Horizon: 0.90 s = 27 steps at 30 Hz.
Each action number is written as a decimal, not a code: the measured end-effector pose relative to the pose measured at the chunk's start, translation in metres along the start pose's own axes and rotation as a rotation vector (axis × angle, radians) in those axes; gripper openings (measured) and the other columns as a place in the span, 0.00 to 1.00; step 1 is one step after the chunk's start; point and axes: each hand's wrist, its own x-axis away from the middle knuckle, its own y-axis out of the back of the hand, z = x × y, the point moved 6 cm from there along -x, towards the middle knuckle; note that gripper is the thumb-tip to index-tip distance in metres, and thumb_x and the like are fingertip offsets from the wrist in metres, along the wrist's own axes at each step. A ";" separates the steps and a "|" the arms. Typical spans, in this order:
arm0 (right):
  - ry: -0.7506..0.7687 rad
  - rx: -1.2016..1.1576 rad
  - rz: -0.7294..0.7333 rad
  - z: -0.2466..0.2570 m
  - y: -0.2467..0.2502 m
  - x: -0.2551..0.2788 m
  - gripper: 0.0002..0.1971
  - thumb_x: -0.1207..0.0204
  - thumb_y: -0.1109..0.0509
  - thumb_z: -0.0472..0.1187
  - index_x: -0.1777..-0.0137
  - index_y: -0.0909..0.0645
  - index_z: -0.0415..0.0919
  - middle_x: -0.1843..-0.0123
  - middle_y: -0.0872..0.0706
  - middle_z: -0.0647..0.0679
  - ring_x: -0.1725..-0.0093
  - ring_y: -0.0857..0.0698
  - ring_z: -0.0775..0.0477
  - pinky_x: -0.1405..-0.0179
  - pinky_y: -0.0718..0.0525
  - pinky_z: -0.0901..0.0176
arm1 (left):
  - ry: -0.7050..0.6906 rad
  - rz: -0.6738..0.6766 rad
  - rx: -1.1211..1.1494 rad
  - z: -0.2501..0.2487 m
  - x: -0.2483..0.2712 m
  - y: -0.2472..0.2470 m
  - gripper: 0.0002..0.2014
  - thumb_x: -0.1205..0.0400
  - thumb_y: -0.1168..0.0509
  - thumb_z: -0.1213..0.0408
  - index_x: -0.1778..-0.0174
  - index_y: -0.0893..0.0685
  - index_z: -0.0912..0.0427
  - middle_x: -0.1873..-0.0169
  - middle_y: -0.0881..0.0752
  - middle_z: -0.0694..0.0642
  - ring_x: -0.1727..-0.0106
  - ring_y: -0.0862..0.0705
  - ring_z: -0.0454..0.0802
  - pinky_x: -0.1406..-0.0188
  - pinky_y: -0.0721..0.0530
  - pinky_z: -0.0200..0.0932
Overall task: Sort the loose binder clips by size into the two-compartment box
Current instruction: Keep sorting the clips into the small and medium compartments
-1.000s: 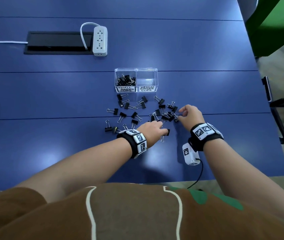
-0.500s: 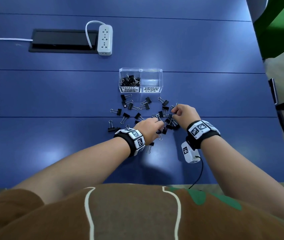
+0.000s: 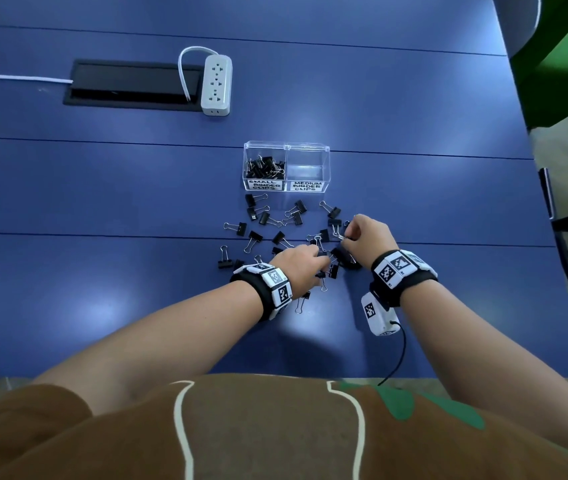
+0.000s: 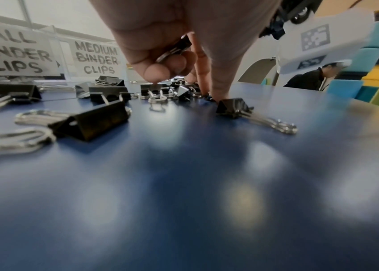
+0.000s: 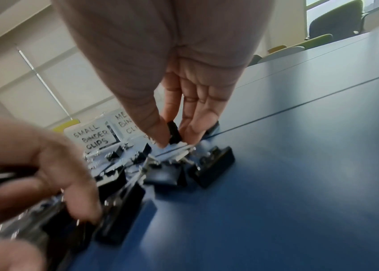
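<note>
Just in front of the two-compartment box (image 3: 286,167), among loose binder clips (image 3: 266,220) (all black), the left hand (image 4: 183,36) and the right hand (image 5: 172,88) each pinch a clip

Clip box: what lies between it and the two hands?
Head view: loose binder clips lie scattered on the blue table between the box and both hands; no bare stretch.

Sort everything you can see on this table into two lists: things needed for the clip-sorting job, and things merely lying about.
Needed:
- loose binder clips
- two-compartment box
- left hand, holding a clip
- right hand, pinching a clip

Lying about:
- power strip
- cable hatch
- white cable
</note>
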 end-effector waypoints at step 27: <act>0.255 -0.036 0.014 0.174 0.031 -0.075 0.09 0.27 0.37 0.34 0.57 0.14 0.40 0.60 0.13 0.43 0.61 0.17 0.44 0.52 0.12 0.49 | 0.112 -0.093 0.322 0.039 0.024 0.035 0.07 0.19 0.36 0.66 0.56 0.30 0.61 0.56 0.24 0.59 0.58 0.24 0.58 0.55 0.24 0.51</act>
